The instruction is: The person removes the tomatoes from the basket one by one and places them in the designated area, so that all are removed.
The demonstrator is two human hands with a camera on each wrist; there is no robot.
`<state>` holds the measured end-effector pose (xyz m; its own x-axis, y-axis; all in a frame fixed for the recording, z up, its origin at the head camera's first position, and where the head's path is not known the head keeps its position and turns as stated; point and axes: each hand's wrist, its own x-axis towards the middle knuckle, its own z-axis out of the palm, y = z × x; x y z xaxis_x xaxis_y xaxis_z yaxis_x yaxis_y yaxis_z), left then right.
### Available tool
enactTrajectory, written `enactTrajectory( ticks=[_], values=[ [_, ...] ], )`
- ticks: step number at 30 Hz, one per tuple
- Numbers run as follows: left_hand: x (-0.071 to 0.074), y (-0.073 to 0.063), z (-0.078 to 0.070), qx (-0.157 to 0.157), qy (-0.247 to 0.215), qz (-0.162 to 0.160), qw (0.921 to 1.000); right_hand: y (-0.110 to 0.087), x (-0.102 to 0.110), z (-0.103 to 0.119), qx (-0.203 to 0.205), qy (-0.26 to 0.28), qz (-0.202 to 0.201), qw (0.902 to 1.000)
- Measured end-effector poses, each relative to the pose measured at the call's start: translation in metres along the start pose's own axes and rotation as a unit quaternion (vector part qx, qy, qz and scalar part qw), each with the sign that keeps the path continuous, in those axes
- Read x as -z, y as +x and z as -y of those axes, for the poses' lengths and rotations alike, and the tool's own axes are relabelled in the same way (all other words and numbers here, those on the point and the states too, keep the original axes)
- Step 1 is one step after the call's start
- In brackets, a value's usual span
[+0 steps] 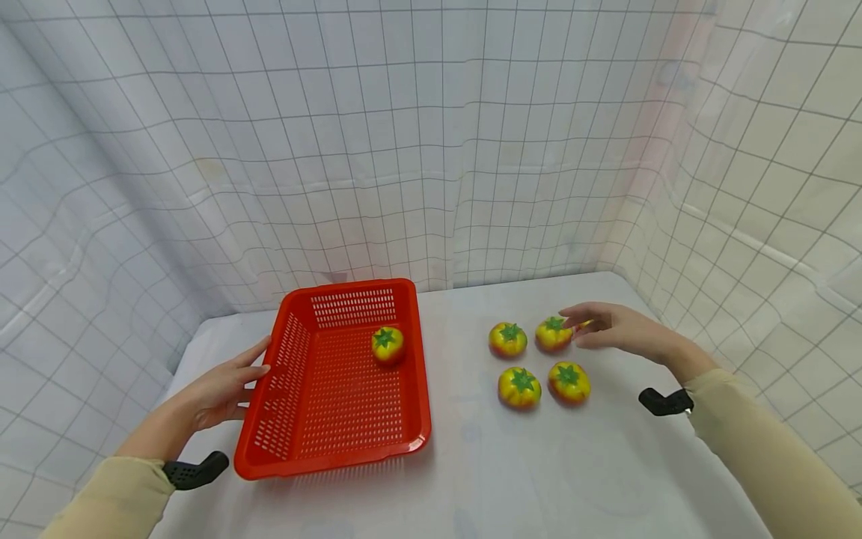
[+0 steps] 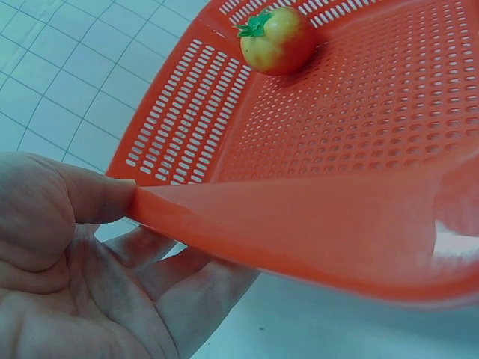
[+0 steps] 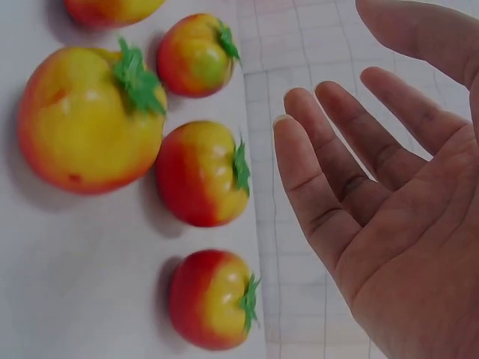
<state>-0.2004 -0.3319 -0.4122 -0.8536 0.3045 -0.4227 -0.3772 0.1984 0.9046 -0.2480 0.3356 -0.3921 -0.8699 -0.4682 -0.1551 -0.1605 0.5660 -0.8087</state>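
Note:
On the left of the head view is a red plastic basket (image 1: 350, 419) with slotted walls. My left hand (image 1: 218, 393) holds its left rim, thumb over the edge and fingers beneath, as the left wrist view shows. One yellow-and-red tomato (image 1: 387, 345) with a green leafy top lies inside. My right hand (image 1: 616, 329) hovers over the table beside a back-row tomato (image 1: 553, 334), fingers loosely extended and nothing in them. Near it are another back tomato (image 1: 508, 340) and two front ones, a left tomato (image 1: 519, 388) and a right tomato (image 1: 569, 382). A further tomato is mostly hidden behind the hand.
A white table (image 1: 471, 464) carries everything. White curtains with a dark grid (image 1: 431, 150) hang behind it and on both sides. A black wrist strap (image 1: 665, 402) sits on the right arm, and a similar one (image 1: 195, 471) on the left.

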Motion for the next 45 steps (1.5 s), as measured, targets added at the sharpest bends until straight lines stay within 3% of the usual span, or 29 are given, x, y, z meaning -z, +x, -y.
enactTrajectory(
  ticks=[27, 45],
  values=[
    [0.002, 0.003, 0.0, 0.008, 0.006, -0.006, 0.9999, 0.076, -0.035, 0.088, 0.054, -0.027, 0.064, 0.9961],
    [-0.001, 0.0, -0.002, 0.011, 0.002, -0.015, 0.9998, 0.132, -0.072, 0.123, 0.083, -0.021, 0.115, 0.9897]
  ],
)
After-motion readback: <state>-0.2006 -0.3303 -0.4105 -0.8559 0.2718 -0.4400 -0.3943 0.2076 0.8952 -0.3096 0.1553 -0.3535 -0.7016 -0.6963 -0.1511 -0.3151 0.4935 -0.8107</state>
